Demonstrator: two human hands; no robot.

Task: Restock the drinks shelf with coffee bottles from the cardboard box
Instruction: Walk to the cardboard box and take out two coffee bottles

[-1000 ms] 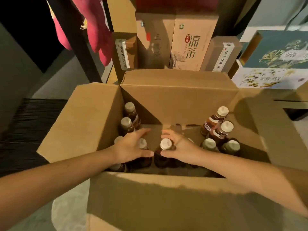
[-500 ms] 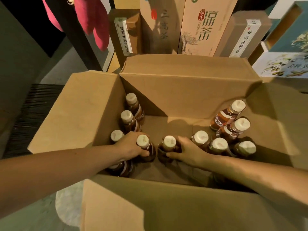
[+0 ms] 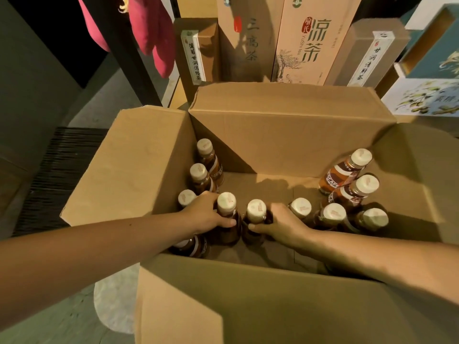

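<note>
Head view. I see the open cardboard box (image 3: 285, 135) in front of me, flaps spread, coffee bottles standing inside with pale caps up. Both hands are down in the box, near each other but not touching. My left hand (image 3: 206, 214) is wrapped round the neck of one bottle (image 3: 227, 219), thumb across its front. My right hand (image 3: 280, 224) grips the neighbouring bottle (image 3: 255, 219) just beside it, fingers curled behind its neck. Three more bottles stand along the left wall (image 3: 206, 157), a cluster of five at the right (image 3: 347, 175). Behind the box: upright tea cartons (image 3: 308, 40).
</note>
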